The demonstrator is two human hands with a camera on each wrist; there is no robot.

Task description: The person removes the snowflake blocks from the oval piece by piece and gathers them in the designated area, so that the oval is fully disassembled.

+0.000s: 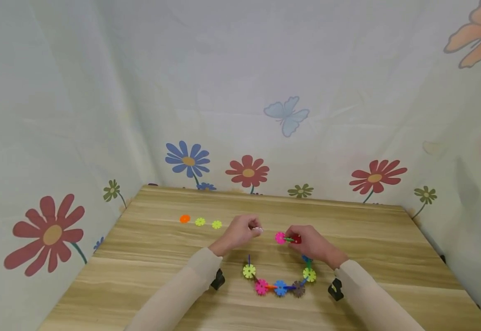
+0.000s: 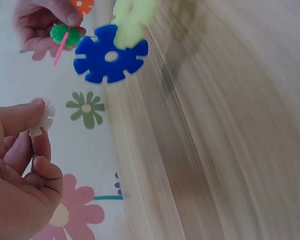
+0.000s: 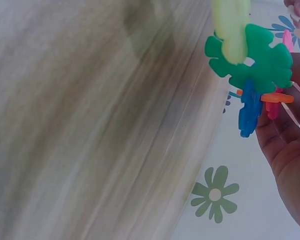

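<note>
My left hand [image 1: 240, 231] pinches a white snowflake disc [image 2: 48, 120] between thumb and fingers. Across from it, my right hand [image 1: 312, 242] grips one end of a chain of interlocked snowflake discs. A pink disc [image 1: 280, 237] and a green disc [image 2: 65, 36] stick out from that hand toward the left one. Below, the chain curves in a U through yellow-green, brown, blue and pink discs [image 1: 261, 287]. Its other end has a dark blue disc [image 2: 110, 59] on a yellow-green one. In the right wrist view, a blue disc [image 3: 248, 111] and an orange disc [image 3: 277, 97] show near the right fingers.
On the wooden table [image 1: 149, 257], an orange disc [image 1: 185, 219] and two yellow-green discs [image 1: 200, 221] lie in a row beyond the left hand. A flower-printed cloth [image 1: 220, 92] stands behind the table and along its sides.
</note>
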